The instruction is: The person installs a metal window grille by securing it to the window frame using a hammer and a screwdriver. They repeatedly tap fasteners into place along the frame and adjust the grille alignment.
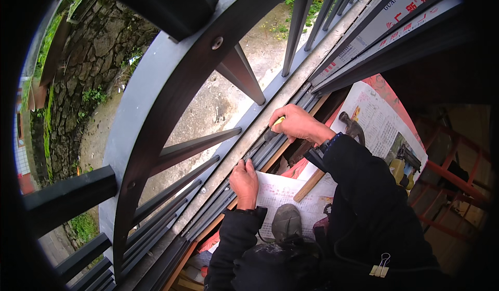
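My right hand is closed around a screwdriver-like tool with a yellow and dark handle, just above the dark window track. Its tip is too small to make out. Lower left along the same track, my left hand has thumb and fingers pinched together against the metal. Whatever lies between those fingertips is hidden. A claw hammer rests on newspaper to the right of my right forearm. A wooden handle, apparently the hammer's, shows on the other side of that sleeve.
Beyond the track stands a dark metal grille with an arched band and radiating bars. Film-covered dark profiles lean at upper right. A red metal frame stands at right, near a yellow item. My shoe is on newspaper.
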